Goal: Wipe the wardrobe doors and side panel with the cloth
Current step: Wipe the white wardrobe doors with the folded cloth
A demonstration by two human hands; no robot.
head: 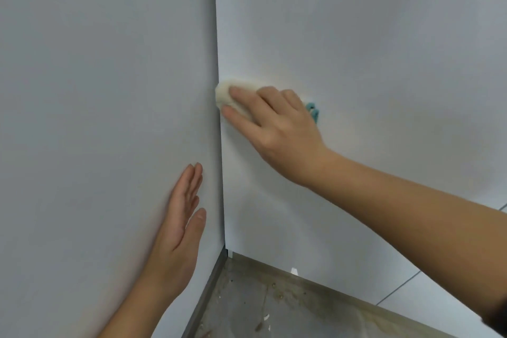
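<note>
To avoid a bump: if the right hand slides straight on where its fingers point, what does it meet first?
The left panel, at the corner. The right hand presses the cloth against the right panel, fingers pointing left; the cloth's leading edge seems to touch that panel.

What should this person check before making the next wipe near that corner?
1. The cloth is pressed under the right hand against the right panel: ok.
2. The cloth edge reaches the corner seam: ok.
3. The left hand lies flat on the left panel, apart from the cloth: ok.
4. The right panel below the cloth is free of obstacles: ok.
5. The cloth face is clean enough: cannot tell.
</note>
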